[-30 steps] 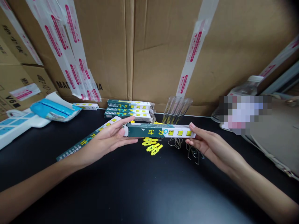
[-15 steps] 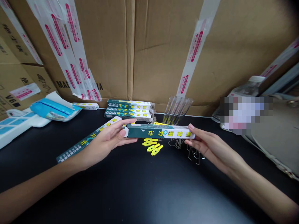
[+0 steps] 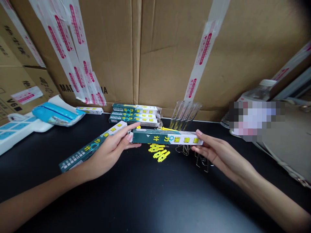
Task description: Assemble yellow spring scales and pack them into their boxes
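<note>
A long, slim green-and-white box (image 3: 160, 137) with yellow characters is held level above the black table. My right hand (image 3: 213, 149) pinches its white end between thumb and fingers. At the green end, my left hand (image 3: 116, 149) has its thumb against a small white end flap, fingers behind. Beyond the box lie several yellow plastic pieces (image 3: 160, 153) and bent metal wire hooks (image 3: 202, 161). Several clear tubes (image 3: 184, 115) stand leaning at the back. Another similar box (image 3: 80, 153) lies slanted, partly behind my left hand.
Several similar boxes (image 3: 133, 115) are stacked against the cardboard wall (image 3: 165, 64). A blue packet (image 3: 55, 113) rests on a white power strip (image 3: 14, 129) at left. A plastic bottle (image 3: 263, 92) and a beige bag (image 3: 286, 145) stand at right.
My left hand has shifted slightly at the box's green end, its fingers drawing back a little to the left. The box and my right hand have barely moved.
</note>
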A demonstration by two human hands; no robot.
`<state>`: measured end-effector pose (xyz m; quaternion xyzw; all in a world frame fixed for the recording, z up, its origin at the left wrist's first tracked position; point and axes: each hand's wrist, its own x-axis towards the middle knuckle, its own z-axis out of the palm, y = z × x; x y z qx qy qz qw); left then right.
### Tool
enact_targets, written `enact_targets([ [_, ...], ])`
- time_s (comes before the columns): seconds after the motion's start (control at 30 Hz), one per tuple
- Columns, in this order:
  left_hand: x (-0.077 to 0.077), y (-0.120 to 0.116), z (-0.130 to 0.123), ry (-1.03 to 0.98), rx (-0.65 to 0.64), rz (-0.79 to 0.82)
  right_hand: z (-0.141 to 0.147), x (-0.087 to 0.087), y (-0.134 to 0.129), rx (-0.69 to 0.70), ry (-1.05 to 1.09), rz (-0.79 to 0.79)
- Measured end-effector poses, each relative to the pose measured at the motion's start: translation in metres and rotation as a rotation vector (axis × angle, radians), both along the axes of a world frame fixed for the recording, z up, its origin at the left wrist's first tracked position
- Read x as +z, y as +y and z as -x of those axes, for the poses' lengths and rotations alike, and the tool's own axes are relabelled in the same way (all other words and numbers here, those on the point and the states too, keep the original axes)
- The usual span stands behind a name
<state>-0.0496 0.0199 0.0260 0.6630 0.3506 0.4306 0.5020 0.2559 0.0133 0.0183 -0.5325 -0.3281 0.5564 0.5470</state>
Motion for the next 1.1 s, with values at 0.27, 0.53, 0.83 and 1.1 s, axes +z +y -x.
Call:
enact_targets([
  [0.27,0.005,-0.002,-0.001,-0.03,-0.02,0.084,-0.002,-0.002,0.001,0.019,0.008,-0.01],
  [0.53,0.012,0.003,0.003,0.01,0.009,0.154,-0.005,-0.006,0.001,0.048,-0.015,-0.032],
  [0.83,0.014,0.006,0.01,0.042,-0.169,0.186,-0.002,-0.013,-0.003,0.043,-0.356,-0.272],
  [1.1,0.013,0.001,0.013,-0.003,-0.291,0.142,-0.004,-0.009,-0.012,-0.062,-0.741,-0.418],
])
